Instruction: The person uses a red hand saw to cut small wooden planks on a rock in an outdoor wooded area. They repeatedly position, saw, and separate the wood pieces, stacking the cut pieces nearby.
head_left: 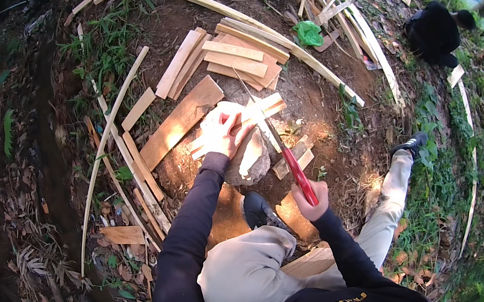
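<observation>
A strip of wood (pixel 273 105) lies across a stone (pixel 250 163) near the middle of the view, its right end pointing between 2 and 3 o'clock. The left grip (pixel 228 134) rests on the strip with fingers spread, partly washed out by glare. Between 4 and 5 o'clock from it, the right grip (pixel 312 199) is curled around the red handle of a saw (pixel 296 170); its blade points to 11 o'clock, crossing the strip. Around the stone lie short wood pieces (pixel 302 161) past 3 o'clock, a wide board (pixel 183 122) at 10 and a pile of boards (pixel 233 50) at 12, with a shoe (pixel 254 206) at 6 o'clock
</observation>
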Demonstrator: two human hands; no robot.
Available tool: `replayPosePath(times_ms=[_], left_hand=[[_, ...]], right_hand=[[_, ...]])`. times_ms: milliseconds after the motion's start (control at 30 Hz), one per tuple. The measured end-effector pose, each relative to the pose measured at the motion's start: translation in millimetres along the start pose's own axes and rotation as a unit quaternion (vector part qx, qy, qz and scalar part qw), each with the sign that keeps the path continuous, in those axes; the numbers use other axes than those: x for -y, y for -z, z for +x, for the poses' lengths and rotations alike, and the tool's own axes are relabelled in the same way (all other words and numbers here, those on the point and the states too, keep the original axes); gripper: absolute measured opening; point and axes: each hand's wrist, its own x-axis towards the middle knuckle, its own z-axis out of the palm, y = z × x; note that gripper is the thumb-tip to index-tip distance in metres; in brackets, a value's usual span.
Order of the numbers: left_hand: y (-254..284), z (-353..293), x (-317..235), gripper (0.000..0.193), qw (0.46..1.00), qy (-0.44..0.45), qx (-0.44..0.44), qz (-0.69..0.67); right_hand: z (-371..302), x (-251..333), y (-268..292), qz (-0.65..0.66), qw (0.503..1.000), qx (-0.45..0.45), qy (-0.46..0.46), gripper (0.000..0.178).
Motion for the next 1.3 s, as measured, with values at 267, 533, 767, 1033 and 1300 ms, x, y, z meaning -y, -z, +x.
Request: replayPosePath(times_ms=[267, 533, 767, 1033, 1300], left_hand=[[-6, 9, -1, 0.046, 0.987, 0.021, -0.105, 0.117], [-2, 10, -1, 0.047, 0.988, -0.025, -0.067, 0.138], [-6, 7, 12, 0.048, 0.996, 0.002, -0.044, 0.076], [6, 8, -7, 0.047, 0.993, 0.002, -0.020, 0.116], [-4, 5, -2, 0.048, 0.997, 0.025, -0.050, -0.050]], right_hand=[[-47, -7, 19, -0.061, 0.998, -0.024, 0.013, 0.022], [-45, -9, 72, -0.054, 0.997, 0.055, 0.028, 0.020], [25, -9, 7, -0.014, 0.996, 0.006, 0.087, 0.014], [-59, -21, 49, -0.019, 0.999, 0.035, 0.026, 0.017], [77, -19, -19, 0.000, 0.998, -0.001, 0.066, 0.025]])
